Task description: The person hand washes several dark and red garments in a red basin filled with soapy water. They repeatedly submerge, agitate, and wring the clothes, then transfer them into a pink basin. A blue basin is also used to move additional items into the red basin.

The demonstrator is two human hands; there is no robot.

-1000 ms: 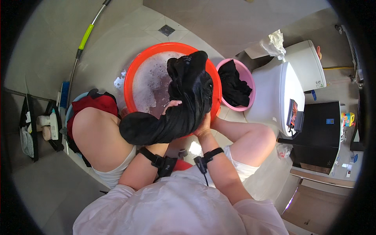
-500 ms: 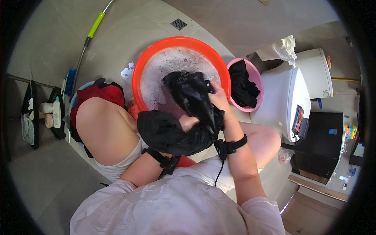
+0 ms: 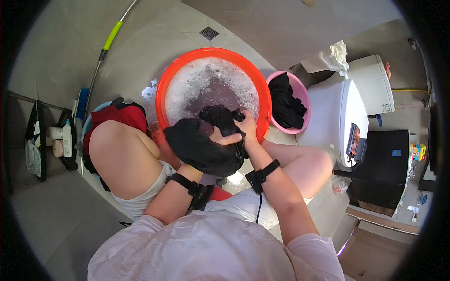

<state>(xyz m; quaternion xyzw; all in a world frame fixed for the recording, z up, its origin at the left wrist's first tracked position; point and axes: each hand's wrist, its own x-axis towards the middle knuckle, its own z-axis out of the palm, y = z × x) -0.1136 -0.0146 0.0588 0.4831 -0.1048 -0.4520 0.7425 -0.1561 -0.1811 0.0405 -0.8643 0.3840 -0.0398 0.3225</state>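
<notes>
A wet black garment [image 3: 199, 152] is bunched up over the near rim of an orange-red basin [image 3: 164, 84] of soapy water. My left hand [image 3: 224, 137] is closed on the middle of the cloth, its thumb across the top and its other fingers hidden in the folds. Closed around the right end of the same garment is my right hand [image 3: 247, 127], close beside the left. White suds [image 3: 187, 75] ring the water, which looks murky and dark in the middle.
Right of the basin stands a pink basin [image 3: 304, 93] holding black cloth [image 3: 285, 103], then a white toilet [image 3: 330, 107]. At left, a light-blue basin [image 3: 89, 122] holds red and dark clothes [image 3: 123, 116]. A green-handled pole [image 3: 111, 36] leans behind it; a floor drain [image 3: 209, 33] lies beyond.
The black garment has been drawn lower and gathered into a tighter bunch. My right hand has moved down and left, closer to my left hand. More of the basin's water shows.
</notes>
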